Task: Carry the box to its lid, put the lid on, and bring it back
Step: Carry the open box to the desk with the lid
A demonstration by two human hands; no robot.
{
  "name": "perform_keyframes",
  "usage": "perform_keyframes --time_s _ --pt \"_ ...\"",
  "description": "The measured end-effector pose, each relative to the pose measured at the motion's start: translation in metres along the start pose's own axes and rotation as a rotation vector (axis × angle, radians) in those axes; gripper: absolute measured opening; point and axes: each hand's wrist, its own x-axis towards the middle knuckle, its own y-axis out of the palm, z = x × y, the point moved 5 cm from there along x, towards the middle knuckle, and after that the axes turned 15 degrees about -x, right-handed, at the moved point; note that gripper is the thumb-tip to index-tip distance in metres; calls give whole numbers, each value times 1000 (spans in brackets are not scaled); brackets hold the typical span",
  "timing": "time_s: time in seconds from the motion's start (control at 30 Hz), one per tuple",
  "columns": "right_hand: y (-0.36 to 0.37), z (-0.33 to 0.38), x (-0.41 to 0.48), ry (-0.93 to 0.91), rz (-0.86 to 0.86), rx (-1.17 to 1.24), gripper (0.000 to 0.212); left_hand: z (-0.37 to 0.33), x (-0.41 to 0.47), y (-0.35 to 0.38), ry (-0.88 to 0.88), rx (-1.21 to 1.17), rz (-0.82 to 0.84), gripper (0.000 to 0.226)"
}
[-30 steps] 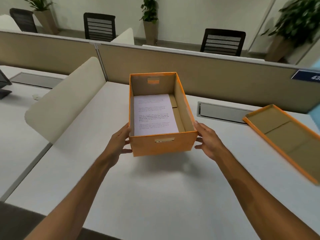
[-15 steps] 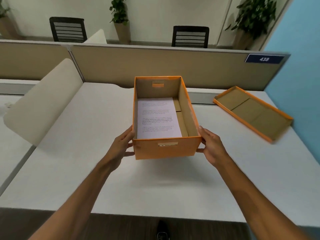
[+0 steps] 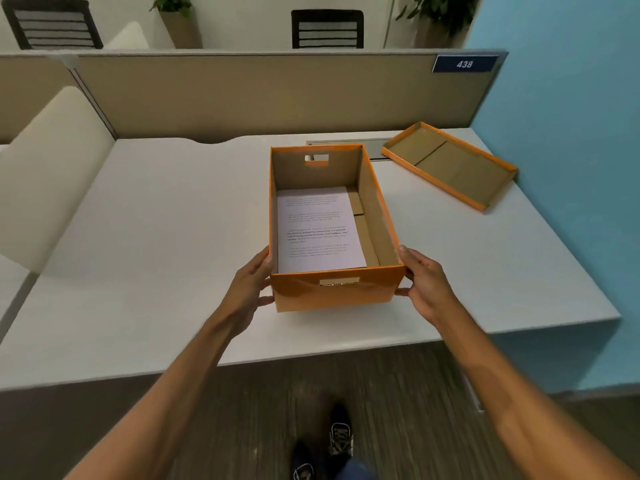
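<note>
Holding open orange file box (image 3: 334, 292) between both hands over near part of white worktop (image 3: 166, 237): left hand (image 3: 251, 289) pressed flat on left wall near front corner, right hand (image 3: 424, 284) same on right wall, thumbs at rim, fingers w/ no hook under base as far as visible. Can't tell if base rests on worktop or hangs just above; shadow under front edge suggests slightly lifted. Printed sheet (image 3: 318, 230) lying loose on box floor, pushed to left side, bare cardboard strip on right. Lid (image 3: 450, 166) upside down, well apart, far right of worktop by blue wall (image 3: 571, 168), one corner near cable-tray cover (image 3: 346, 147).

Risks, judged from here:
- Grip = side squeeze only, thin card walls; too little pressure → box slips down; too much → walls bow in.
- Both hands at front end → back end likely to sag, sheet slides toward far wall.
- Quick swing right → sheet lifts or shifts, could catch under lid rim later.
- Lid inverted → needs flipping; needs a free hand, so box must be set down first, else one-handed hold and drop.
- Lid skewed vs box → corners misalign, rim crushes wall edge.
- Tight space by blue wall → elbow or box corner may knock lid off worktop edge.
</note>
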Motion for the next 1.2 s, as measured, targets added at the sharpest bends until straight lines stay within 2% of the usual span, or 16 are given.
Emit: perform_keyframes --time_s 0.07,0.3,0.5,0.6,0.7,0.77,0.9,1.03,1.2 --pt "-5 -9 -6 13 -9 -4 21 7 -5 5 -15 -4 11 66" --pt "-26 -31 -8 38 -11 -15 45 23 -11 21 -37 -16 20 76" --pt "-37 -39 -7 27 -5 -90 25 32 -16 27 -51 9 -24 77" --pt "-42 -40 -4 7 -5 -147 29 30 -18 33 -39 49 -44 75" --pt "-47 -38 0 -17 -5 -212 31 29 -17 35 -15 118 -69 63" --pt "-51 -35 4 -46 -13 -262 37 26 -16 35 38 205 -117 59" --pt "-65 -22 9 -134 -68 -384 35 9 -23 49 196 475 -284 64" --pt "-84 -4 7 -249 -94 -508 37 -12 -32 88 398 603 -270 56" --pt "-115 21 -2 -394 -112 -589 35 -20 -40 142 552 697 -231 56"
